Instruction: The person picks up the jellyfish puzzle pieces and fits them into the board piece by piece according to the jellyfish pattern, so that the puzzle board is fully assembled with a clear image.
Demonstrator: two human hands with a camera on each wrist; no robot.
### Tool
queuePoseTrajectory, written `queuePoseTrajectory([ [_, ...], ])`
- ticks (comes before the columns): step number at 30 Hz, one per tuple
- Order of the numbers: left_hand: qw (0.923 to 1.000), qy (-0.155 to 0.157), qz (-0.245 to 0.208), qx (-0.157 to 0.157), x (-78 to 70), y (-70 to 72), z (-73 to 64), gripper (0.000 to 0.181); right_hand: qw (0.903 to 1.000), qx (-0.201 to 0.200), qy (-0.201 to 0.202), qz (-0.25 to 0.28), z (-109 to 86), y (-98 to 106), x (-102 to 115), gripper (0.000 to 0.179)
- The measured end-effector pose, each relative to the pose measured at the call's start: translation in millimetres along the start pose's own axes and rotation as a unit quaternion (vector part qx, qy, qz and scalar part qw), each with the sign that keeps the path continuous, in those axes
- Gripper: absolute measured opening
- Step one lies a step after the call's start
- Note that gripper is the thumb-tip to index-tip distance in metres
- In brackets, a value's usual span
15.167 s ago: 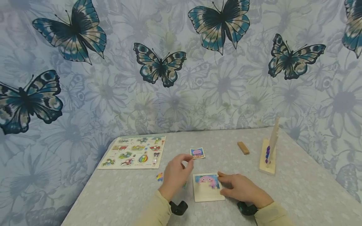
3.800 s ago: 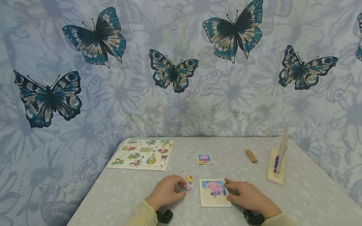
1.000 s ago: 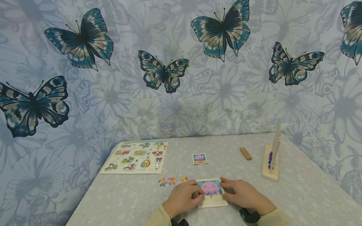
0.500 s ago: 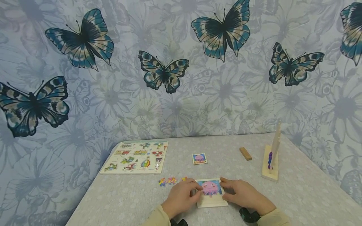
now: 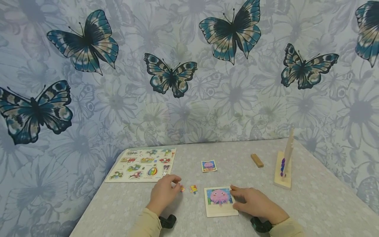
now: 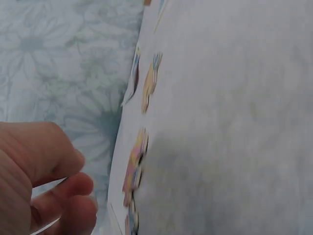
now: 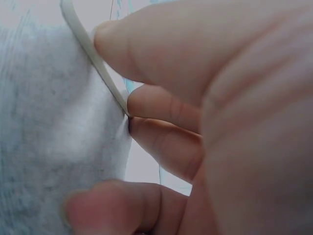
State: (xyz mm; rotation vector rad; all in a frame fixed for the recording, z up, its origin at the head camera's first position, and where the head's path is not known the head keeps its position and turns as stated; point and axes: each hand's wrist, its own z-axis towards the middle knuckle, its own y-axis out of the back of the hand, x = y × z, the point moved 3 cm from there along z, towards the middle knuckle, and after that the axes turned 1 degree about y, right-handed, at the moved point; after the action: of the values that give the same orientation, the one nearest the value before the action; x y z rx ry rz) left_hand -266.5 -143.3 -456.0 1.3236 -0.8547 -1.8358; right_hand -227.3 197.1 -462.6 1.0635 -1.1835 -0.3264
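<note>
A wooden puzzle board [image 5: 221, 211] lies on the table with a pink jellyfish picture in its upper part and bare wood along the bottom. My right hand [image 5: 256, 204] holds the board's right edge, thumb at the side and fingers at the far corner. Loosely bent, my left hand [image 5: 164, 193] hovers left of the board over the loose puzzle pieces, and nothing shows between its fingers. One yellow jigsaw piece [image 5: 193, 189] lies between hand and board. Another piece [image 5: 182, 188] peeks out beside the fingertips. In the left wrist view, several pieces [image 6: 134, 164] lie beyond the fingers.
A small jellyfish picture card [image 5: 209, 166] lies behind the board. At the back left is a wooden board with vehicle pictures [image 5: 139, 166]. A wooden block [image 5: 257, 160] and an upright wooden stand with purple beads [image 5: 283, 171] are on the right.
My left hand has left the board and moved left to the loose pieces. The jellyfish picture is fuller than several seconds ago. My right hand has stayed at the board's edge.
</note>
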Motion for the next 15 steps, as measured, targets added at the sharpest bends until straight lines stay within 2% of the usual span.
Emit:
queuePoseTrajectory([
  [2,0.9997,0.020,0.001,0.012,6.7,2.0,0.4,0.019,1.0000,0.002,-0.003,0.001,0.0,-0.7,-0.4,0.057],
  [4,0.9994,0.025,-0.002,0.025,8.9,1.4,0.5,0.020,1.0000,0.003,-0.002,0.002,0.1,-1.0,-0.6,0.058],
  [10,0.9979,-0.035,-0.002,0.055,-3.0,-9.8,-1.1,0.023,1.0000,0.001,-0.002,0.001,0.8,-1.4,-3.6,0.057],
  [12,0.9976,-0.046,0.012,0.051,-7.0,-11.1,-1.9,0.025,1.0000,0.000,-0.002,-0.002,1.6,-1.8,-4.4,0.056],
  [15,0.9980,-0.029,0.052,0.023,-6.7,-6.7,-4.2,0.019,1.0000,-0.002,-0.001,-0.003,2.7,-2.3,-4.7,0.056],
])
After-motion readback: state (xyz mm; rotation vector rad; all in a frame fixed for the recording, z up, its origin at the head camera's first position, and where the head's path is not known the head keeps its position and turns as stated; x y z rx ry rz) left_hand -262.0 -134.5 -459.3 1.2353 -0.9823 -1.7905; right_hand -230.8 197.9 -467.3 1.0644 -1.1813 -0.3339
